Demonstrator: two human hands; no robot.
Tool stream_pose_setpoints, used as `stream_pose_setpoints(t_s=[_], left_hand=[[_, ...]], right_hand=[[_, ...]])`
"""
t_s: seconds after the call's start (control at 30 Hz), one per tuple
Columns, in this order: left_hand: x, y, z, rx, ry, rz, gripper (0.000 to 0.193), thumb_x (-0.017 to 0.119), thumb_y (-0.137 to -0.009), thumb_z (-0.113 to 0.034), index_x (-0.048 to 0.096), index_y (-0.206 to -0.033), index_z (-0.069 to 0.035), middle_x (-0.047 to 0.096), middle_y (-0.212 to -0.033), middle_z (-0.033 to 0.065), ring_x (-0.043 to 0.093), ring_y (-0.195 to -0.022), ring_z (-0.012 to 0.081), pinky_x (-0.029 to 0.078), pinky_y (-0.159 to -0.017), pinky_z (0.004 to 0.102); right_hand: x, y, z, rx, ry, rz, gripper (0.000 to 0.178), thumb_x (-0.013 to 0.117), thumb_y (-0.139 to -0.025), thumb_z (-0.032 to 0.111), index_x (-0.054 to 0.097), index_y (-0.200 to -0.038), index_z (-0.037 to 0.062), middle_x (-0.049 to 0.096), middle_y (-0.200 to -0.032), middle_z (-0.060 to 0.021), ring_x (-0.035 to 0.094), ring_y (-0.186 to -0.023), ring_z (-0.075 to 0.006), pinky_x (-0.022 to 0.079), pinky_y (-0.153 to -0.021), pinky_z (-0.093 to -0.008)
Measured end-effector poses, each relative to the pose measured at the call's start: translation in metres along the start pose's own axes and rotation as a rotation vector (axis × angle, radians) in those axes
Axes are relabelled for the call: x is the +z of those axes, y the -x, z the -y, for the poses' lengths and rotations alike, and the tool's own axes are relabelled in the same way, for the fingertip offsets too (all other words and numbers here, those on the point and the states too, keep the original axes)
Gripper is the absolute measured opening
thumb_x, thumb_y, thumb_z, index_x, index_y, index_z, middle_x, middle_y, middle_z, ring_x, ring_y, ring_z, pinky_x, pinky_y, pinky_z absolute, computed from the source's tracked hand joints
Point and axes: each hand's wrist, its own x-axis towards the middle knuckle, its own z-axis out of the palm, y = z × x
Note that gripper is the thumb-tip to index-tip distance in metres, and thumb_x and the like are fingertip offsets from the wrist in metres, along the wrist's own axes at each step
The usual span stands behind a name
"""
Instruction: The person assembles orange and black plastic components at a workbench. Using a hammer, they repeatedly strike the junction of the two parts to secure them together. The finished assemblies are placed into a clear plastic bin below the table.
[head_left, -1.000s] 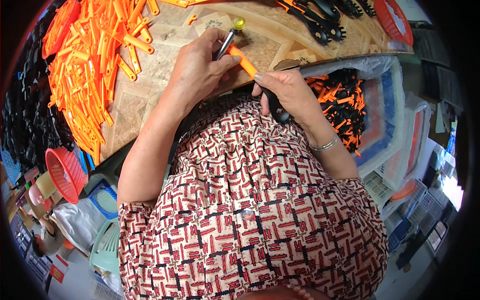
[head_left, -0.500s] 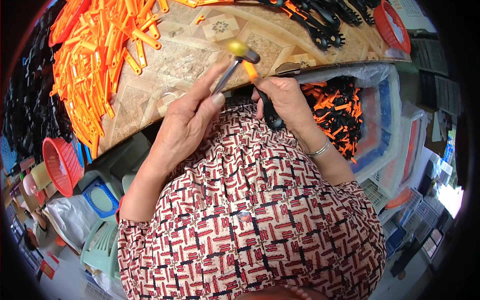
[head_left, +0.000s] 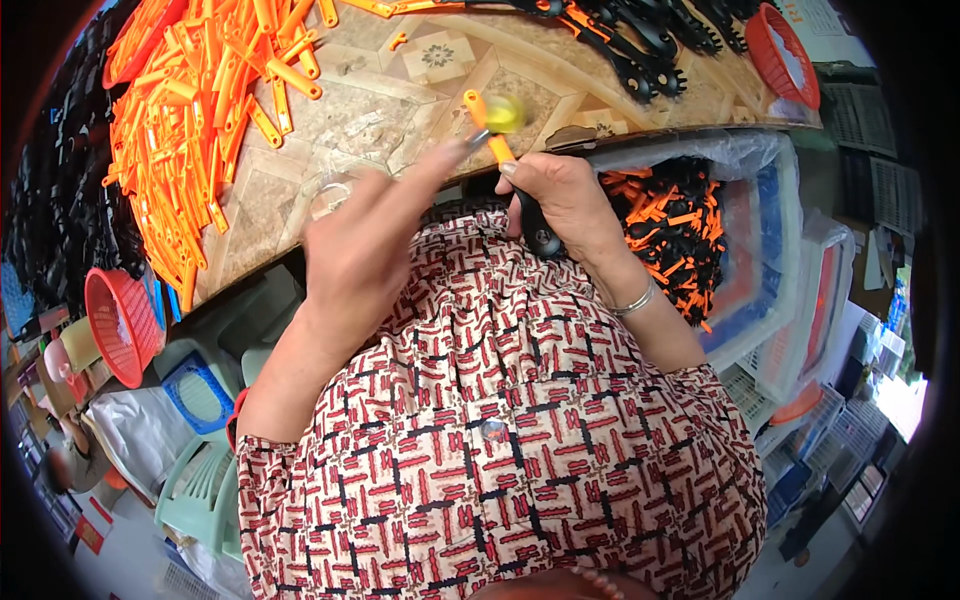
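Observation:
My left hand (head_left: 360, 240), blurred by motion, is closed round a small hammer. The hammer's yellow head (head_left: 506, 114), also smeared, is at the orange handle (head_left: 498, 148) of a kitchen utensil, near its upper part. My right hand (head_left: 572, 195) grips this utensil where the orange handle meets its black part. Below that hand the utensil's rounded black end (head_left: 541, 240) hangs over my lap. The handle's tip reaches up over the table edge. A large heap of loose orange handles (head_left: 185, 130) lies on the table at the left.
On the patterned table (head_left: 370, 130), black pasta servers (head_left: 650, 75) lie at the far right, beside a red basket (head_left: 783, 60). A plastic-lined bin (head_left: 765, 230) right of my lap holds black and orange pieces. Another red basket (head_left: 122, 325) and a green chair (head_left: 195, 490) are at the left.
The hammer's head has swung to the right and slightly down along the orange handle, with my left hand turning over. My right hand has barely moved and keeps its grip on the utensil.

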Motion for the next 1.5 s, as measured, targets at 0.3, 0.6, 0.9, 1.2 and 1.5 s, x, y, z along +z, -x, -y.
stream_pose_setpoints(t_s=[0.3, 0.6, 0.9, 1.2, 1.5], left_hand=[[-0.01, -0.007, 0.005, -0.403, 0.284, -0.146, 0.05, 0.059, -0.094, 0.008, 0.061, -0.14, -0.009, 0.074, -0.106, 0.0106, 0.067, -0.075, 0.0174, 0.054, -0.067, 0.0339], [-0.014, 0.008, 0.015, -0.489, 0.28, -0.033, 0.037, 0.059, -0.099, -0.004, 0.066, -0.136, -0.011, 0.056, -0.068, 0.0008, 0.05, -0.058, 0.0088, 0.044, -0.056, 0.0274], [-0.024, 0.018, 0.038, -0.866, 0.698, -0.127, 0.036, 0.061, -0.103, -0.018, 0.062, -0.135, -0.002, 0.051, -0.067, -0.0054, 0.046, -0.054, 0.0029, 0.035, -0.047, 0.0196], [-0.029, 0.029, 0.03, -0.843, 0.793, -0.341, 0.041, 0.066, -0.098, -0.013, 0.058, -0.136, -0.002, 0.052, -0.072, -0.0034, 0.047, -0.056, 0.0048, 0.038, -0.051, 0.0205], [-0.061, 0.013, 0.072, -0.725, -0.03, -0.317, 0.02, 0.069, -0.095, -0.018, 0.069, -0.106, -0.002, 0.052, -0.064, 0.0071, 0.051, -0.058, 0.0144, 0.044, -0.058, 0.0313]], right_hand=[[-0.001, 0.003, 0.003, 0.059, -0.082, 0.01, 0.032, 0.06, -0.102, 0.024, 0.067, -0.084, -0.0013, 0.066, -0.06, -0.0098, 0.062, -0.05, -0.0139, 0.046, -0.05, -0.0232], [-0.099, 0.038, 0.008, 0.032, 0.289, 0.074, 0.036, 0.061, -0.1, 0.024, 0.069, -0.077, -0.0014, 0.067, -0.063, -0.0058, 0.061, -0.056, -0.0124, 0.049, -0.058, -0.0272], [-0.151, 0.045, 0.064, -0.478, 1.285, -0.703, 0.021, 0.071, -0.09, 0.02, 0.072, -0.101, 0.0029, 0.073, -0.095, -0.0159, 0.069, -0.088, -0.0308, 0.051, -0.08, -0.0426], [-0.018, -0.116, 0.111, -1.119, 1.762, -0.451, 0.018, 0.073, -0.084, 0.019, 0.064, -0.097, 0.0112, 0.061, -0.095, -0.0044, 0.058, -0.097, -0.0231, 0.042, -0.084, -0.0382], [-0.021, -0.107, 0.099, -1.17, 1.616, -0.422, 0.021, 0.072, -0.083, 0.015, 0.065, -0.102, 0.0108, 0.06, -0.088, -0.0048, 0.058, -0.092, -0.0226, 0.041, -0.083, -0.0393]])
